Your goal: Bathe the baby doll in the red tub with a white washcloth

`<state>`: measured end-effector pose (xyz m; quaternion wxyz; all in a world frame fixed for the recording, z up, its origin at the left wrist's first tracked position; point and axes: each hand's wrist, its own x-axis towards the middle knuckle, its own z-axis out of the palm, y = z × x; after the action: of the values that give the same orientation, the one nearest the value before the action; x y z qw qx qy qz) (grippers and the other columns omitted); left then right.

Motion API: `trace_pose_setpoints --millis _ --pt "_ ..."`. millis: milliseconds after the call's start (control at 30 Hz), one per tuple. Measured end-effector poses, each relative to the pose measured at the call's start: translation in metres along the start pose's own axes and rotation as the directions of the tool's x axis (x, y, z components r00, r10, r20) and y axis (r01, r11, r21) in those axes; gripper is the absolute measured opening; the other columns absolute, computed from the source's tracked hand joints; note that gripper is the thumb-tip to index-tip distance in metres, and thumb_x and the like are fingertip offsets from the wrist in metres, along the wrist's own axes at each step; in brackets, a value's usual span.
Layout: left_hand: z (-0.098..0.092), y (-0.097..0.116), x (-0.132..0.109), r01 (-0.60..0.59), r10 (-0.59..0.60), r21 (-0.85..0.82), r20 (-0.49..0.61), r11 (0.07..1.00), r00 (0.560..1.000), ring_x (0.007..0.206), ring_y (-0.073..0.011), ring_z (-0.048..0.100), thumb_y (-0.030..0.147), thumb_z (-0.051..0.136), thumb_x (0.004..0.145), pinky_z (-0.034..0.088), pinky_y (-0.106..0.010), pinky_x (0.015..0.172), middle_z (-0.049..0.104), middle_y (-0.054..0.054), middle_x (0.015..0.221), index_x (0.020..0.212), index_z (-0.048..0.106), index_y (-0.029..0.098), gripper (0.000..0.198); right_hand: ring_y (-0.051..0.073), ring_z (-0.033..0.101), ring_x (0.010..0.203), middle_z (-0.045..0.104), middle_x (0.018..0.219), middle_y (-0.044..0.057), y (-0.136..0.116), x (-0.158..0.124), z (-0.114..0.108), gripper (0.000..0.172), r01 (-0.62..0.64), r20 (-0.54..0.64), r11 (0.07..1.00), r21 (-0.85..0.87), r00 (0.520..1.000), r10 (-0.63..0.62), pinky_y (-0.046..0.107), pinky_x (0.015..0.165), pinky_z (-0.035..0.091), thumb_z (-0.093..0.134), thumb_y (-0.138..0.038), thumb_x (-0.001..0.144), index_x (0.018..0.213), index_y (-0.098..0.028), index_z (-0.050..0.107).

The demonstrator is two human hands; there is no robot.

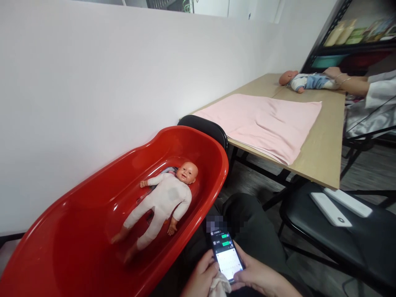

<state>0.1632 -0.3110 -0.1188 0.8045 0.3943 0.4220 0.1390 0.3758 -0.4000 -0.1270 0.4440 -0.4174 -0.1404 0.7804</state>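
Both my hands hold a smartphone (225, 255) low in the view, over my dark trousers (256, 222). Its lit screen shows a chat and a keyboard. My left hand (201, 276) grips the phone's lower left edge, and a crumpled white cloth (219, 286) bunches beneath it. My right hand (253, 276) wraps the right edge. To the left, a baby doll in a white sleepsuit (163, 202) lies on its back in a red plastic baby bathtub (93, 165), near my hands but untouched.
A pink towel (256, 123) lies spread on a wooden table (321, 144). At its far end, a co-worker's hand (331, 73) rests on a second doll (309, 81). A black chair (328, 222) holds white objects. Shelves stand behind; a white wall runs along the left.
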Motion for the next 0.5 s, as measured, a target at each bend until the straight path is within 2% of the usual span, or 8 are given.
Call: trace_pose_setpoints --millis 100,200,300,433,500 --pt "-0.002 -0.006 0.004 -0.002 0.002 0.014 -0.009 1.000 1.000 0.123 -0.0356 0.079 0.081 0.099 0.068 0.055 -0.043 0.107 0.086 -0.014 0.132 0.140 0.079 0.020 0.096 0.031 0.085 0.111 0.084 0.137 0.016 0.000 0.003 0.004 0.118 0.031 -0.100 0.999 0.009 0.994 -0.030 0.041 0.092 0.067 0.098 -0.047 0.080 0.180 -0.022 0.040" --pt "-0.002 -0.007 0.005 0.008 -0.007 0.052 -0.034 0.999 0.999 0.122 -0.0351 0.077 0.083 0.097 0.069 0.055 -0.044 0.108 0.085 -0.015 0.131 0.140 0.079 0.019 0.097 0.028 0.084 0.120 0.085 0.139 0.015 -0.003 0.007 0.006 0.098 0.080 -0.153 0.993 0.091 0.986 -0.065 0.037 0.099 0.063 0.095 -0.063 0.086 0.167 -0.021 0.058" --pt "-0.001 -0.003 0.002 0.019 -0.017 0.068 -0.039 0.998 0.999 0.121 -0.0336 0.076 0.082 0.097 0.069 0.055 -0.043 0.108 0.084 -0.014 0.133 0.137 0.079 0.019 0.094 0.029 0.082 0.127 0.084 0.143 0.013 -0.007 0.008 0.008 0.090 0.100 -0.184 0.986 0.133 0.980 -0.074 0.038 0.107 0.061 0.098 -0.061 0.082 0.157 -0.022 0.066" --pt "0.002 0.000 0.001 0.016 -0.015 0.085 -0.014 0.996 1.000 0.111 -0.0299 0.076 0.079 0.094 0.075 0.055 -0.041 0.103 0.085 -0.011 0.122 0.130 0.080 0.020 0.081 0.028 0.085 0.115 0.088 0.132 0.012 -0.006 0.013 0.007 0.079 0.119 -0.233 0.982 0.147 0.969 -0.083 0.038 0.103 0.061 0.092 -0.047 0.084 0.153 -0.018 0.067" --pt "0.003 -0.002 0.002 0.015 -0.015 0.062 -0.008 0.998 1.000 0.111 -0.0312 0.077 0.079 0.094 0.073 0.055 -0.043 0.104 0.085 -0.013 0.122 0.129 0.080 0.020 0.083 0.028 0.085 0.112 0.089 0.129 0.011 -0.003 0.018 0.004 0.078 0.131 -0.269 0.981 0.145 0.959 -0.088 0.039 0.101 0.061 0.089 -0.046 0.083 0.152 -0.019 0.066"
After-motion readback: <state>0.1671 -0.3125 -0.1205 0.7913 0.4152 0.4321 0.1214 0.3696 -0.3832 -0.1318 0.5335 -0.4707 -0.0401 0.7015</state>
